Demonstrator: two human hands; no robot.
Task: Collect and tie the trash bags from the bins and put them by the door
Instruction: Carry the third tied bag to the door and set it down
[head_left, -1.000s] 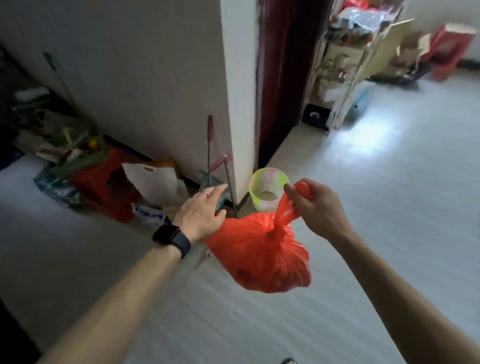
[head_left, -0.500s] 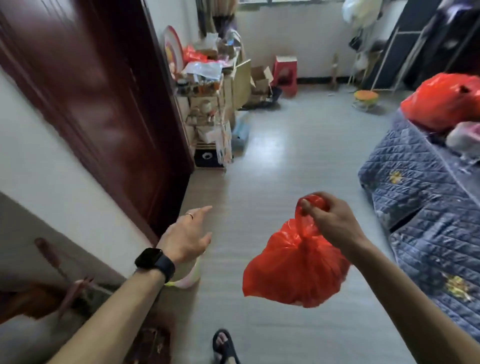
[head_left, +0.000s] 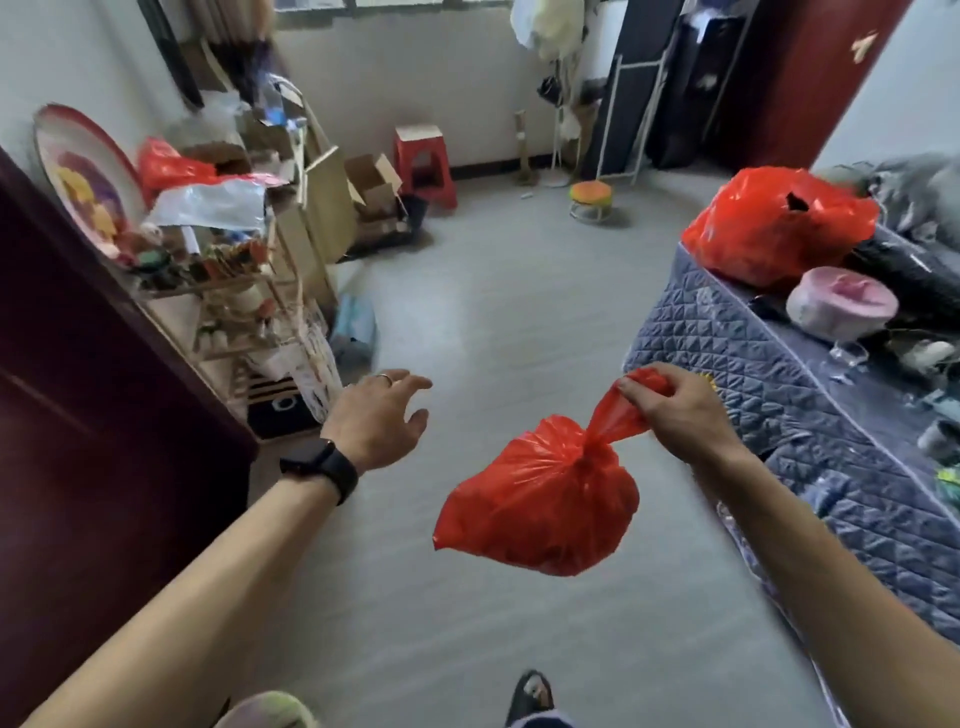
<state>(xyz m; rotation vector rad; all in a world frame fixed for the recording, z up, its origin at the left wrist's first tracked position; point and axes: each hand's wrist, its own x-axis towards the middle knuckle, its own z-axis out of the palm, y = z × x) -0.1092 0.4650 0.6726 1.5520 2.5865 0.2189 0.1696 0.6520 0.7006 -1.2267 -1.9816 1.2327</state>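
Observation:
A filled red trash bag (head_left: 540, 499) hangs in the air in front of me, its neck twisted and gathered. My right hand (head_left: 670, 410) grips the neck at the top. My left hand (head_left: 379, 421), with a black watch on the wrist, is held out to the left of the bag, fingers apart, holding nothing. A second, larger red bag (head_left: 774, 223) lies on the quilted bed at the right. The rim of a pale small bin (head_left: 265, 712) shows at the bottom edge. A dark red door (head_left: 78, 426) stands open along the left.
A cluttered shelf (head_left: 234, 291) stands beyond the door on the left, with cardboard boxes (head_left: 363, 192) and a red stool (head_left: 423, 161) behind it. The blue quilted bed (head_left: 779, 374) fills the right side. A small round stool (head_left: 589, 200) sits on the grey floor. My sandalled foot (head_left: 530, 696) is below.
I turned from the wall corner and small bin into the room. The bag came along in my right hand; my left hand came off the bag and stays spread apart.

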